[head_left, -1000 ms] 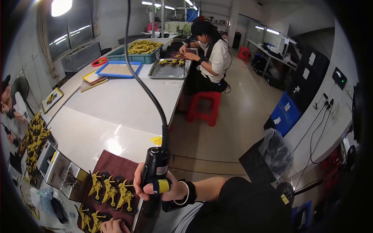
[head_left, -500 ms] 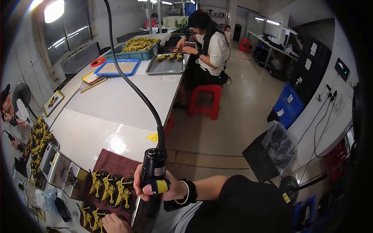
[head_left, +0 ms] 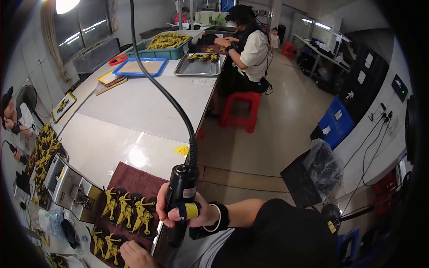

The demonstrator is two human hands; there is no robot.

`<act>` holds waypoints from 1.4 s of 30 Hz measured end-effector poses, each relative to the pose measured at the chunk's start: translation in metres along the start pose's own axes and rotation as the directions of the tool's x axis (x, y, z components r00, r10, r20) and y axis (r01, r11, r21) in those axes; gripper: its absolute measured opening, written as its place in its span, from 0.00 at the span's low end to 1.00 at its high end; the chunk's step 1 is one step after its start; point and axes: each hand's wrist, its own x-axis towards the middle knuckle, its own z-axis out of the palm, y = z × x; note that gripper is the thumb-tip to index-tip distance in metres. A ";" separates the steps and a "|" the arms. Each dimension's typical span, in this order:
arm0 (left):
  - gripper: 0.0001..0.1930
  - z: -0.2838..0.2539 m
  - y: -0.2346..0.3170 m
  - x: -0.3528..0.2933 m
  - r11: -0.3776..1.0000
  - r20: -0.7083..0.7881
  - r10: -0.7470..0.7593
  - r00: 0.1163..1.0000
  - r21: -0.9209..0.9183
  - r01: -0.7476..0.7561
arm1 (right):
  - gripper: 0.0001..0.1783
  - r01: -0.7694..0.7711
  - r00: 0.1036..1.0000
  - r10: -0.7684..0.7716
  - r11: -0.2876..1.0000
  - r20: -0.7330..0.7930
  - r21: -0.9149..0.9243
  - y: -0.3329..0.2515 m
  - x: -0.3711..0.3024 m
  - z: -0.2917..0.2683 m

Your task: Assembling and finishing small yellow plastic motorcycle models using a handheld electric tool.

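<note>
A: Where is the black corded tool [head_left: 187, 183], and how does it point?

B: It is in the right hand [head_left: 203, 215], just right of the brown cloth [head_left: 140, 173]. Its long axis is nearly upright in the view. The cable [head_left: 192, 149] leaves from the top end, and the other end points down, slightly to the left. The tip I cannot make out.

A: And the grip?

B: The right fingers and thumb are closed around the tool's body. The left hand [head_left: 136, 254] rests with curled fingers beside the lower row of yellow-and-black parts [head_left: 144, 216]; whether it holds one, I cannot tell. In the upper row, three parts lie side by side, their long axes roughly up and down the view.

A: What stands around?

B: A metal machine [head_left: 73, 196] is just left of the cloth. The cable curves up across the view, in front of the table. Farther back are a blue tray [head_left: 136, 75], a green bin [head_left: 154, 54] and a metal tray [head_left: 196, 70].

A: And the room?

B: The white table [head_left: 107, 127] is smooth and reflects the light. Beyond, a co-worker [head_left: 254, 49] sits on a red stool [head_left: 243, 100] over a pale, shiny floor [head_left: 277, 120].
</note>
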 end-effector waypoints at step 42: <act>0.06 0.022 -0.025 0.011 0.897 -0.053 0.022 0.998 -0.440 -0.043 | 0.17 0.004 1.000 0.001 0.964 -0.018 0.267 -0.007 0.032 -0.043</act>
